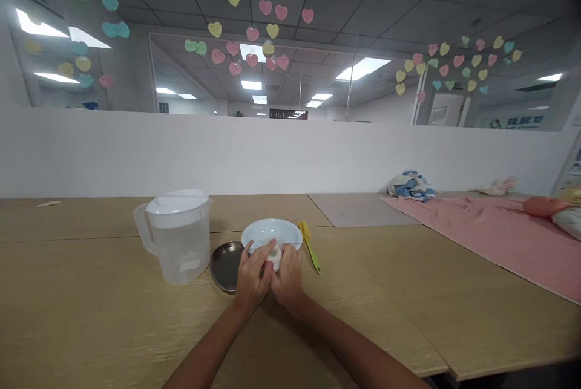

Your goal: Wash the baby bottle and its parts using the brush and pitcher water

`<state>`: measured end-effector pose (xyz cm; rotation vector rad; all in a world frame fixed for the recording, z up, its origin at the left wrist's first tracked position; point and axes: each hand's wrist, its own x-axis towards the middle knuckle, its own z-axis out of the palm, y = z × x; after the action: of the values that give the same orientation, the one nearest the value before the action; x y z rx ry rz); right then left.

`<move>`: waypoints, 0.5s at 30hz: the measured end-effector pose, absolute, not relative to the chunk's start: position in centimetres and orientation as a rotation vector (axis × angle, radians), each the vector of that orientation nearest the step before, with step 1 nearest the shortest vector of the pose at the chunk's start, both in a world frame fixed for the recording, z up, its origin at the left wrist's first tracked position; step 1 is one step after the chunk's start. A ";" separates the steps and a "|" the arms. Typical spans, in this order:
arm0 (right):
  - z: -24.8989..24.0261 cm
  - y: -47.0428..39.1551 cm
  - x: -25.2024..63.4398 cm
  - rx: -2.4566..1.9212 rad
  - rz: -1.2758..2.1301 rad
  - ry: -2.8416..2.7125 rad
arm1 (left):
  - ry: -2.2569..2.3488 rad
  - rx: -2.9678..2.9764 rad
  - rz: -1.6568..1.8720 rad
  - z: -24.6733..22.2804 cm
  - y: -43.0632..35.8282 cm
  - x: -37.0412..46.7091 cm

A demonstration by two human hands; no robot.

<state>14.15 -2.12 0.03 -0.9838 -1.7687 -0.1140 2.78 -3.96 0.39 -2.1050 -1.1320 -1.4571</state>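
Both of my hands meet over the near rim of a white bowl (256, 228). Between them is a small white round piece (273, 254) with a clearer top, perhaps a bottle cap or collar; my fingers hide much of it. My left hand (252, 274) grips it from the left, its fingers and thumb closed on it. From the right, my right hand (289, 271) wraps its fingers round the same piece. Left of the bowl lies a shallow metal dish (226, 267), partly covered by my left hand. A brush (310, 247) with a yellow head and green handle lies right of the bowl.
A translucent plastic pitcher (181, 244) with a lid stands left of the metal dish. Toward the right, a pink cloth (490, 225) covers part of the table (363, 292). A blue and white cloth (411, 186) lies bunched against the white wall (290, 156).
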 end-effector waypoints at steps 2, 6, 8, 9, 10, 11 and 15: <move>0.1 -2.1 14.2 -0.985 -0.131 -1.771 | -1.124 -2.118 -1.437 0.3 -4.0 2.8; 0.4 -2.0 14.3 -0.979 -0.077 -1.768 | -1.152 -2.149 -1.419 0.3 -4.0 2.5; 0.6 -2.0 14.4 -0.950 -0.025 -1.770 | -1.163 -2.133 -1.442 0.4 -4.1 2.1; 0.7 -2.1 14.5 -0.930 0.009 -1.761 | -1.165 -2.119 -1.464 0.6 -4.2 1.9; 0.9 -2.1 14.7 -0.908 0.047 -1.740 | -1.166 -2.102 -1.491 0.7 -4.3 1.7; 1.0 -2.1 14.8 -0.887 0.089 -1.715 | -1.167 -2.089 -1.519 0.8 -4.4 1.4; 1.5 -2.3 15.2 -0.783 0.262 -1.653 | -1.169 -2.094 -1.497 1.0 -4.5 1.0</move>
<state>15.20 -2.30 1.46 -0.7830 -1.6534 0.2620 1.04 -4.51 1.00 -2.0936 -1.1695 -1.4969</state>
